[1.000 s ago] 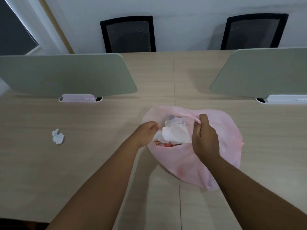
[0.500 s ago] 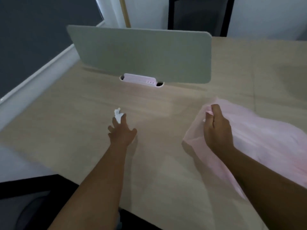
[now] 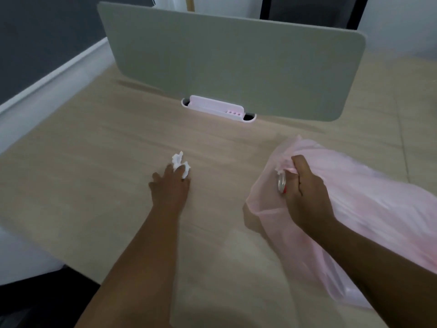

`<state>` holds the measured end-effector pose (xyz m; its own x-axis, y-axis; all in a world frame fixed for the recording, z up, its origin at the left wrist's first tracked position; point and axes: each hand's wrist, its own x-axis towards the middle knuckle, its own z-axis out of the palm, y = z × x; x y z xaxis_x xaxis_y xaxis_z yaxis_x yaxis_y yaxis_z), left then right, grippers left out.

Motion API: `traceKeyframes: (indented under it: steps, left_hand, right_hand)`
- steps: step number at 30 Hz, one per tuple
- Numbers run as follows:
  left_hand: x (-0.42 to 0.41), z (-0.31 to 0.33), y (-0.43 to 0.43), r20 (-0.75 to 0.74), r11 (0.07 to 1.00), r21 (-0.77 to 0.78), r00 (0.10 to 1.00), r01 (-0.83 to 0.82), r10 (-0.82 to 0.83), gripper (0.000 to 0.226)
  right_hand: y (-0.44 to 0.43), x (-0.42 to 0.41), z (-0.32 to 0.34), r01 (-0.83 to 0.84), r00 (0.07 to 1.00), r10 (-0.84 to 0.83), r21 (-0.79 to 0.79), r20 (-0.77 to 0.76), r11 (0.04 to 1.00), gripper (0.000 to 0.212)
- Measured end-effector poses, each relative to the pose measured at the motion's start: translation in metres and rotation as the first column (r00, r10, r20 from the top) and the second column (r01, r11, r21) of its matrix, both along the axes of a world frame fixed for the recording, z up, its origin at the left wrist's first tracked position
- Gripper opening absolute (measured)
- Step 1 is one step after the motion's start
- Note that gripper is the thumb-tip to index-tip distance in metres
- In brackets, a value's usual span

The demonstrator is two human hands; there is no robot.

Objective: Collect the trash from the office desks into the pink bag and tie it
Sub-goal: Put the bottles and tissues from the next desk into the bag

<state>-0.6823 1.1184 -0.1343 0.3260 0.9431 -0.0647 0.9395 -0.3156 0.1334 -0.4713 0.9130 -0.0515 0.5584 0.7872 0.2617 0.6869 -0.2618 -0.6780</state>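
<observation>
A crumpled white tissue (image 3: 180,162) lies on the wooden desk (image 3: 94,176). My left hand (image 3: 170,187) rests on the tissue, fingertips closing over its near side. The pink bag (image 3: 369,202) lies on its side to the right, bulging with trash. My right hand (image 3: 305,195) grips the bag's gathered rim. The end of a metal can (image 3: 281,183) shows in the bag's mouth just left of that hand.
A grey-green divider panel (image 3: 236,65) stands across the desk behind the tissue, with a white-pink cable box (image 3: 217,110) at its foot. The desk's left edge drops off near a dark wall. A black chair (image 3: 307,10) stands behind the panel.
My left hand left the bag's mouth, reached left across the desk and now touches the tissue. My view swung left. My right hand kept hold of the bag's rim.
</observation>
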Motion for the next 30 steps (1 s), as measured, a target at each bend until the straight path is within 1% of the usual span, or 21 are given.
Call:
traceKeyframes:
  steps: [2,3,4,5,7,8,9,10,13,15,17,18,19,22,23,25,26,27,28,29,30]
  left_hand:
    - [-0.002,-0.010,-0.002,0.014,0.991,0.133,0.999,0.034,-0.036,0.035]
    - [-0.002,-0.012,-0.002,0.055,0.981,0.186,0.997,0.050,-0.061,0.032]
    - [-0.001,-0.012,-0.002,0.145,0.975,0.215,0.985,0.064,-0.097,0.030]
    - [0.003,-0.010,-0.003,0.272,0.975,0.206,0.952,0.085,-0.140,0.026]
    - [0.016,0.002,-0.010,0.530,0.982,0.107,0.827,0.154,-0.188,0.016]
    - [0.026,0.011,-0.015,0.623,0.983,0.041,0.764,0.180,-0.166,0.010]
    - [0.038,0.021,-0.020,0.687,0.980,-0.034,0.717,0.198,-0.121,0.007]
    - [0.052,0.031,-0.026,0.721,0.971,-0.107,0.689,0.215,-0.073,0.011]
    - [0.102,0.061,-0.047,0.762,0.901,-0.272,0.647,0.338,-0.013,0.017]
    - [0.133,0.079,-0.070,0.793,0.799,-0.374,0.609,0.471,0.013,0.016]
    - [0.159,0.089,-0.095,0.773,0.673,-0.445,0.632,0.591,-0.044,0.016]
    - [0.169,0.092,-0.106,0.771,0.636,-0.453,0.632,0.625,-0.072,0.015]
    - [0.177,0.096,-0.114,0.785,0.630,-0.443,0.615,0.637,-0.070,0.013]
    - [0.197,0.108,-0.129,0.853,0.652,-0.414,0.522,0.635,0.032,0.010]
    - [0.202,0.111,-0.133,0.848,0.630,-0.424,0.530,0.650,0.025,0.009]
    - [0.210,0.112,-0.141,0.780,0.539,-0.485,0.619,0.689,-0.088,0.008]
    - [0.213,0.109,-0.144,0.750,0.505,-0.508,0.647,0.698,-0.141,0.014]
    - [0.214,0.106,-0.146,0.741,0.517,-0.497,0.651,0.697,-0.165,0.019]
    - [0.215,0.102,-0.144,0.744,0.585,-0.455,0.648,0.671,-0.164,0.024]
    - [0.217,0.097,-0.140,0.737,0.696,-0.389,0.657,0.604,-0.157,0.029]
    - [0.216,0.091,-0.134,0.710,0.815,-0.306,0.688,0.492,-0.149,0.037]
  right_hand:
    - [-0.001,0.003,-0.003,0.018,1.000,-0.018,-0.008,-0.003,1.000,0.019]
    - [-0.003,0.005,-0.003,0.032,0.999,-0.032,-0.011,-0.008,0.999,0.018]
    - [-0.005,0.006,-0.003,0.050,0.999,-0.050,-0.012,-0.010,0.999,0.017]
    - [-0.007,0.007,-0.003,0.070,0.997,-0.070,-0.013,-0.012,0.997,0.016]
    - [-0.012,0.010,0.002,0.119,0.992,-0.119,-0.007,-0.028,0.993,0.016]
    - [-0.016,0.012,0.005,0.147,0.988,-0.147,0.001,-0.037,0.989,0.018]
    - [-0.022,0.015,0.009,0.178,0.983,-0.177,0.009,-0.043,0.984,0.019]
    - [-0.029,0.018,0.013,0.209,0.977,-0.208,0.014,-0.045,0.978,0.019]
    - [-0.054,0.028,0.027,0.281,0.959,-0.281,0.018,-0.025,0.959,0.015]
    - [-0.069,0.034,0.036,0.307,0.952,-0.306,0.026,-0.017,0.951,0.013]
    - [-0.082,0.040,0.044,0.326,0.945,-0.326,0.049,-0.019,0.944,0.012]
    - [-0.087,0.043,0.048,0.331,0.944,-0.330,0.062,-0.022,0.942,0.012]
    - [-0.092,0.046,0.052,0.333,0.943,-0.332,0.074,-0.027,0.940,0.012]
    - [-0.109,0.051,0.059,0.329,0.944,-0.326,0.087,-0.049,0.940,0.012]
    - [-0.115,0.052,0.058,0.326,0.945,-0.322,0.082,-0.060,0.942,0.012]
    - [-0.128,0.053,0.059,0.325,0.945,-0.319,0.075,-0.073,0.943,0.012]
    - [-0.134,0.055,0.059,0.324,0.945,-0.319,0.079,-0.075,0.943,0.013]
    - [-0.139,0.057,0.060,0.325,0.945,-0.319,0.086,-0.078,0.942,0.013]
    - [-0.143,0.059,0.061,0.328,0.943,-0.321,0.091,-0.083,0.940,0.014]
    - [-0.149,0.063,0.062,0.335,0.941,-0.328,0.094,-0.086,0.937,0.014]
    - [-0.153,0.065,0.062,0.340,0.939,-0.332,0.097,-0.084,0.936,0.015]
